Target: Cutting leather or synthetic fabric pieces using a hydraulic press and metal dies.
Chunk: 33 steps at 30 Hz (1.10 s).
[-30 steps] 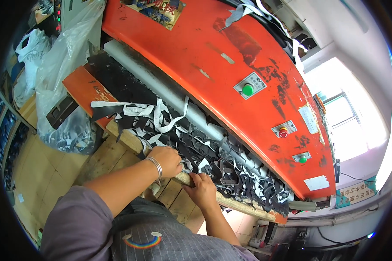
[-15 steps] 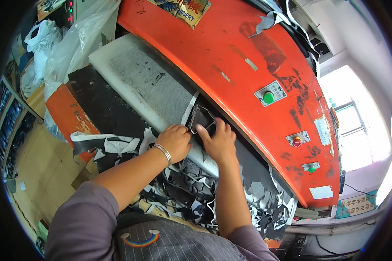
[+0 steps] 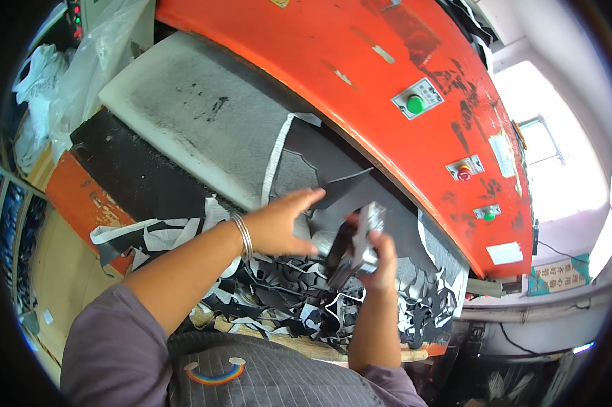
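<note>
A metal cutting die (image 3: 370, 234), box-shaped and slightly blurred, is gripped in my right hand (image 3: 382, 261), tilted and raised off the work surface. My left hand (image 3: 279, 222) is open, thumb and fingers spread, and holds nothing. Its fingertips hover by a dark sheet (image 3: 326, 152) with a pale edge; whether they touch it I cannot tell. A curved cut line shows in that sheet, and one pointed flap stands up from it. Under the sheet lies a thick grey-white cutting pad (image 3: 184, 102).
A red press beam (image 3: 306, 74) with green and red buttons spans the far side, close over the pad. Black and white offcuts (image 3: 272, 298) heap along the near edge. Dark material lies on an orange ledge (image 3: 82, 197) at left, beside plastic bags (image 3: 38, 85).
My right hand has lifted the cutting die off the sheet and brought it nearer and to the right. My left hand has opened away from the die's former place, where a cut outline now shows.
</note>
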Motion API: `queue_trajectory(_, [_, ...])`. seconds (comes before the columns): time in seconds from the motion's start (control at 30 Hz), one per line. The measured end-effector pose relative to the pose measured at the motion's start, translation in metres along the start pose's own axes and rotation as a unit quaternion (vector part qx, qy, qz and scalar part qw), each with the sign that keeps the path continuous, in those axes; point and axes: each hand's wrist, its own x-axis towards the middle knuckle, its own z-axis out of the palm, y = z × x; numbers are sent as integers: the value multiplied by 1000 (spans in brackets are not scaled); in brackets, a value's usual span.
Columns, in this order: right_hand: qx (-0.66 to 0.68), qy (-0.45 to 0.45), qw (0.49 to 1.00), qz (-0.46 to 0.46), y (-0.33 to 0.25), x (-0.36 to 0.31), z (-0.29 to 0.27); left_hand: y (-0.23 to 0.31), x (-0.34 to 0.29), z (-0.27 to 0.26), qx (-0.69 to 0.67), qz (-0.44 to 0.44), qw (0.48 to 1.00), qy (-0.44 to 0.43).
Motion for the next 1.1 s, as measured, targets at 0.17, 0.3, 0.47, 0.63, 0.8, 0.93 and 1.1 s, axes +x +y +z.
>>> queue_trajectory(0.17, [-133,-27,989,61,37,-39,15,4,17,30,-20,-99,995,24])
queue_trajectory(0.3, [-200,36,978,50,9,-29,-6,-8,59,24,73,-129,987,64])
queue_trajectory(0.47, [-690,-91,664,-272,-40,27,-29,-4,104,14,234,-273,933,33])
queue_trajectory(0.63, [-812,-299,365,-344,-55,73,-31,-6,126,15,300,-296,906,-27])
queue_trajectory(0.8, [-797,-372,322,-351,-46,89,-37,-43,102,18,204,-259,941,77])
queue_trajectory(0.93, [-805,-379,287,-356,-46,91,-47,-39,74,33,1,-202,953,226])
queue_trajectory(1.1, [-785,-390,310,-370,-32,102,-38,-65,55,58,-71,-150,901,401])
